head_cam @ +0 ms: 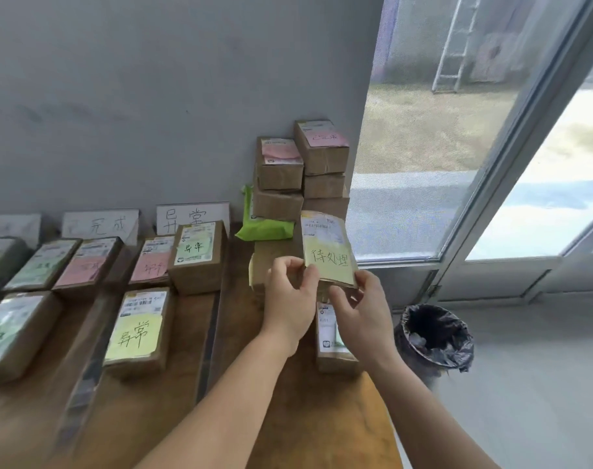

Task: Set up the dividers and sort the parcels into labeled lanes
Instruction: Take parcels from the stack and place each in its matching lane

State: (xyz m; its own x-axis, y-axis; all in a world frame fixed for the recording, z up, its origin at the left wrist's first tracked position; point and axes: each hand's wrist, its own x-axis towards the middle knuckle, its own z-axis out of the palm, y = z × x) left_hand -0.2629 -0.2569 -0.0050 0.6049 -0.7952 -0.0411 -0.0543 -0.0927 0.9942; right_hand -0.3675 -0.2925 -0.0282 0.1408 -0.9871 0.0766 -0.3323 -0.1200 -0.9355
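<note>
On the bench, dividers and several sorted parcels lie in lanes, while left hand and right hand both grip one parcel from the unsorted stack.

Brown parcel with yellow note; green pouch; pink, perhaps faded, labels.

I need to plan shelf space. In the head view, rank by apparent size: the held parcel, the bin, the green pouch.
1. Bin, largest.
2. Held parcel, gripped by left hand and right hand; nearer the camera, so unsure.
3. Green pouch, partly hidden.
</note>
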